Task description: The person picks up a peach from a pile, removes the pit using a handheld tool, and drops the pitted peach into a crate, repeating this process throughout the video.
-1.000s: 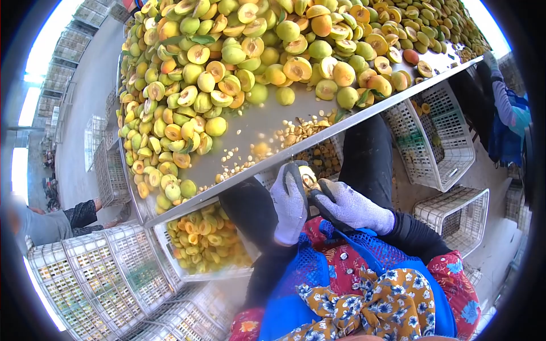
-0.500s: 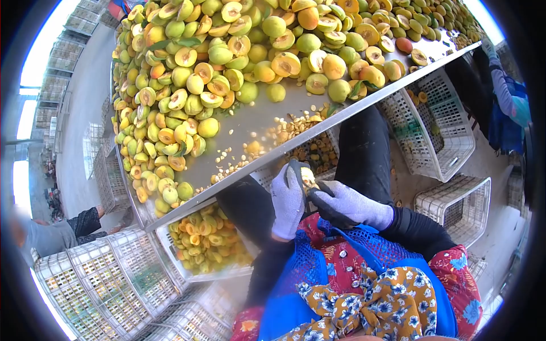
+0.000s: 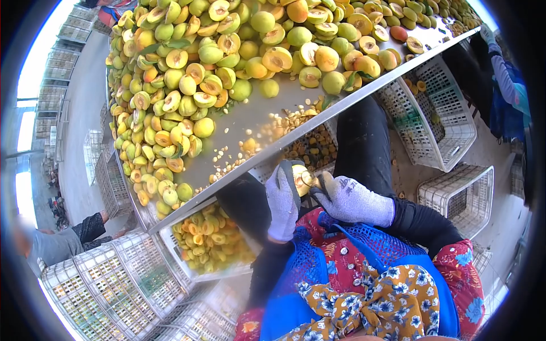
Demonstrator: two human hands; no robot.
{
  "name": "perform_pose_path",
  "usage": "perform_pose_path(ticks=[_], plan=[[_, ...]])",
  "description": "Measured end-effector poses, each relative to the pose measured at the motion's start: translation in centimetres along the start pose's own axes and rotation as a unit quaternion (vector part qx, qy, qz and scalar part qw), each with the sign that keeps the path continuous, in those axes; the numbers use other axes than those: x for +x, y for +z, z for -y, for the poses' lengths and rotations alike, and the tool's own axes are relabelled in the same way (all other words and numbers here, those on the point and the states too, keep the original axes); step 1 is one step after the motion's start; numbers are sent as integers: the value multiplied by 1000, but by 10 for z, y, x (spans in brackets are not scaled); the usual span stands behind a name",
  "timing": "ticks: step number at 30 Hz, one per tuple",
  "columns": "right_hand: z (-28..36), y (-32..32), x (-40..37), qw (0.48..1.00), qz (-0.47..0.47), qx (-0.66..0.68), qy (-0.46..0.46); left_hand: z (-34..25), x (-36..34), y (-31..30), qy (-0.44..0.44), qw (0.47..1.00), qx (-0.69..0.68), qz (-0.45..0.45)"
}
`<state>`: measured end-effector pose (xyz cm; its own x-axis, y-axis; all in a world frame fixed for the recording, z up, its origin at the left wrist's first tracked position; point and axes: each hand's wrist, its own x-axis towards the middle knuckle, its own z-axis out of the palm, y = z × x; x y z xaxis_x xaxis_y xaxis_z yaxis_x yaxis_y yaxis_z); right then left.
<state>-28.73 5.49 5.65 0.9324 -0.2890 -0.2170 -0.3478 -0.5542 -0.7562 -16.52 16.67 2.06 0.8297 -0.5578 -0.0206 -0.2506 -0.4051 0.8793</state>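
- Just below the counter's edge, over the lap, a pale fruit (image 3: 300, 179) is held.
- It is grasped by the gloved left hand (image 3: 282, 202).
- The gloved right hand (image 3: 355, 200) is clenched, with its fingertips pressed against the fruit.
- Above, cut halves (image 3: 187, 85) and loose pits (image 3: 284, 122) are spread on the steel counter (image 3: 256, 122).
- More halves are held in a crate (image 3: 207, 238) underneath.

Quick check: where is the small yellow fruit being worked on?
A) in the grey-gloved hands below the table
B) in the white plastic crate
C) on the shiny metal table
A: the small yellow fruit sits in the grey-gloved left hand, the right hand against it.
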Motion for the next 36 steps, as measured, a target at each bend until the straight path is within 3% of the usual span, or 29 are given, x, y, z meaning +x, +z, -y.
perform_pose_path(ticks=[2, 4, 7, 10, 14, 20, 21, 22, 23, 25, 26, 27, 30, 31, 33, 35, 36], plan=[[-1, -1, -1, 1000, -8, 20, 0, -5, 2, -2, 5, 1000, 0, 9], [4, -2, -2, 999, -21, 28, 1, -18, 8, -4, -94, 983, -146, 55], [9, -7, -1, 999, -3, 37, 8, -15, 4, -3, -80, 994, -77, 15], [8, -2, -1, 999, -6, 34, 1, -13, 3, -4, -68, 991, -106, 40], [8, 2, 2, 1000, -2, 30, 2, -4, -1, -2, 34, 998, 42, -13], [-14, 37, 10, 970, -51, 223, -80, -6, 1, -5, -54, 994, -98, 17], [-10, 27, 11, 926, 52, 375, 16, -9, -1, -4, -46, 993, -105, 4], [-3, 7, 10, 839, 155, 509, 113, -11, -3, -4, -39, 993, -111, -10], [4, -6, 9, 714, 251, 620, 205, -9, -5, -5, -28, 988, -152, 8], [-7, -5, 11, 460, 343, 785, 233, -7, -1, -8, 1, 971, -233, 46], [-22, 4, 15, 245, 417, 845, 228, -11, 2, -13, 21, 976, -195, 97], [-24, 8, 14, 198, 439, 849, 219, -23, 8, -22, 40, 976, -157, 148], [-22, 10, 9, 285, 407, 835, 236, -30, 9, -26, 81, 963, -167, 196], [-24, 9, 9, 277, 410, 834, 246, -30, 9, -25, 159, 965, -104, 178], [-28, 14, 9, 268, 384, 851, 236, -26, 9, -19, 141, 972, -124, 144], [-31, 16, 7, 259, 356, 876, 199, -3, 4, -6, -59, 951, -283, 106], [-32, 10, 8, 282, 342, 873, 204, 12, 3, -5, -81, 953, -288, 52]])
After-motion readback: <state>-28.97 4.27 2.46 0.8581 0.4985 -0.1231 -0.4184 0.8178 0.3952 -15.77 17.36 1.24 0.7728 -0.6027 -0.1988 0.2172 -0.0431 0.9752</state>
